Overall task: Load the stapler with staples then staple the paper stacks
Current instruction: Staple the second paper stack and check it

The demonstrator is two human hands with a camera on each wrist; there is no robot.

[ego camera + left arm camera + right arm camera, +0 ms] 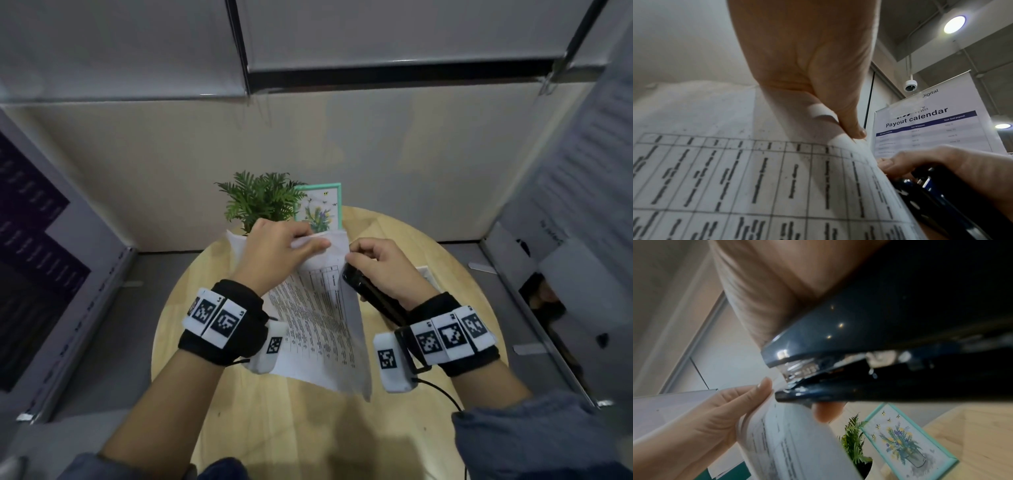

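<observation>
While the left hand (274, 246) pinched the top corner of the limp paper stack (318, 329), held above the counter (308, 428), the right hand (380, 267), just right of that stack, gripped the rigid, heavier-looking stapler (370, 291), its mouth at the corner; thin sheets probably needed support there.

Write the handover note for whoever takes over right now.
Left hand: pinches the top corner of the paper stack, held up above the table.
Right hand: grips the stapler, its mouth at the stack's top right corner.
Done: stapler closed and in use; whether it holds staples cannot be seen.
Left: squeeze to staple this corner; no other stacks are in view.
</observation>
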